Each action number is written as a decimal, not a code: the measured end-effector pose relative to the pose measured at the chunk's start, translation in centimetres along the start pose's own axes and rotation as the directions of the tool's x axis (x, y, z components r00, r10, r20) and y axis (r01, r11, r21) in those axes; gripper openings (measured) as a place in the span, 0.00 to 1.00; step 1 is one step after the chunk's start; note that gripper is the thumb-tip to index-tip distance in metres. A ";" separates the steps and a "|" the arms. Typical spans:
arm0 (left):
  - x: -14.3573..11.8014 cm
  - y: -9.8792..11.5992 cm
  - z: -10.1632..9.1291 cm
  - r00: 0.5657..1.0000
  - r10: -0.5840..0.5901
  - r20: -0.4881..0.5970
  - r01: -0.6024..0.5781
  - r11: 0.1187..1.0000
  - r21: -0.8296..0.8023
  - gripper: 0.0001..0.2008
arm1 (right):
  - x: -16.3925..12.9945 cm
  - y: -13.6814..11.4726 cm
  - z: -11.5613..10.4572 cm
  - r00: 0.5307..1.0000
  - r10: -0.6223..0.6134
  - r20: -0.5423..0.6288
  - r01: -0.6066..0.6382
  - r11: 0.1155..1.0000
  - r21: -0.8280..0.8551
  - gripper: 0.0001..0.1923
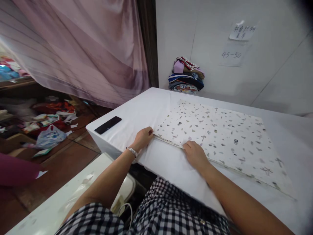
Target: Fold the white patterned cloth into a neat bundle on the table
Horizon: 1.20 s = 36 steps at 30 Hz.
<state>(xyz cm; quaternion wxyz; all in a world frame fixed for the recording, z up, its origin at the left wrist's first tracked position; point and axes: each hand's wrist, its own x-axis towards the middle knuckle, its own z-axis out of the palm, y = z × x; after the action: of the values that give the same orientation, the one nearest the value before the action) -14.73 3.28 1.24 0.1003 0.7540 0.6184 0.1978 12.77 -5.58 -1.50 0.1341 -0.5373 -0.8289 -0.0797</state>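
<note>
A white printed cloth [220, 137] with small plant and animal figures lies folded flat on the white-covered table [139, 114]. At its near left corner my left hand [143, 137] pinches the edge between thumb and fingers; a bracelet circles that wrist. Farther right along the same near edge, my right hand [195, 154] has its fingers closed at the cloth's border, with the thumb side hidden. Layers of the fold show between the two hands.
A black phone [108, 125] lies at the table's left. Folded fabrics [186, 75] are stacked against the wall. A pink curtain [97, 42] hangs at the left, above a floor with a plastic bag [51, 137] and boxes. A pale bench [73, 189] stands beside me.
</note>
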 end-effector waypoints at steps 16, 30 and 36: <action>-0.8 0.8 0.3 0.977 0.209 -0.037 -0.203 0.971 0.129 0.15 | -0.1 -0.2 -0.4 1.000 -0.008 -0.009 0.008 1.000 -0.021 0.12; -0.6 2.0 0.8 0.825 0.560 0.070 -0.565 0.815 0.127 0.12 | -0.1 -0.2 -0.6 1.000 -0.005 0.003 0.005 1.000 -0.028 0.12; -0.4 1.7 0.7 0.808 0.578 0.110 -0.589 0.790 0.170 0.12 | -0.1 -0.2 -0.5 1.000 0.001 0.012 -0.001 1.000 -0.023 0.12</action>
<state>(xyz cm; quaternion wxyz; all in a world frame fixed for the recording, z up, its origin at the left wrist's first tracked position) -13.00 2.57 1.17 -0.0243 0.9188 0.3691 0.1377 12.69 -5.87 -1.09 0.1228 -0.5397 -0.8284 -0.0859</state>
